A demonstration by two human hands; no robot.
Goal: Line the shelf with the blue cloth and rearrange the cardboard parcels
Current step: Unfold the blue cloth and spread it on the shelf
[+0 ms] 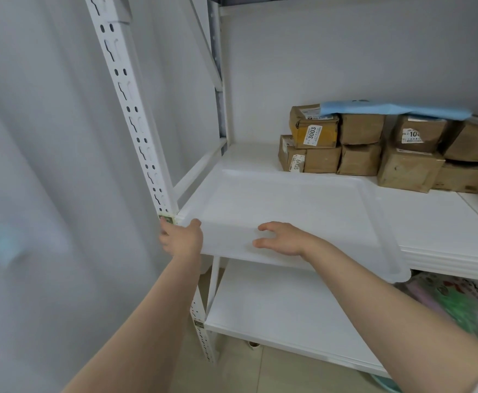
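Your left hand (181, 239) grips the white tray (289, 199) at its corner (thumb on top); your right hand (284, 239) lies flat on it. Behind it, blue cloth (388, 109) tops cardboard parcels (360, 148).

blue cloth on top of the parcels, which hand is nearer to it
Right. The right hand rests on the white tray, front-left of the blue cloth; the left hand sits farther left at the tray's corner.

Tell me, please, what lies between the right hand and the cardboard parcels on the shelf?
In the head view, only the white tray the right hand rests on, then a strip of bare white shelf before the cardboard parcels.
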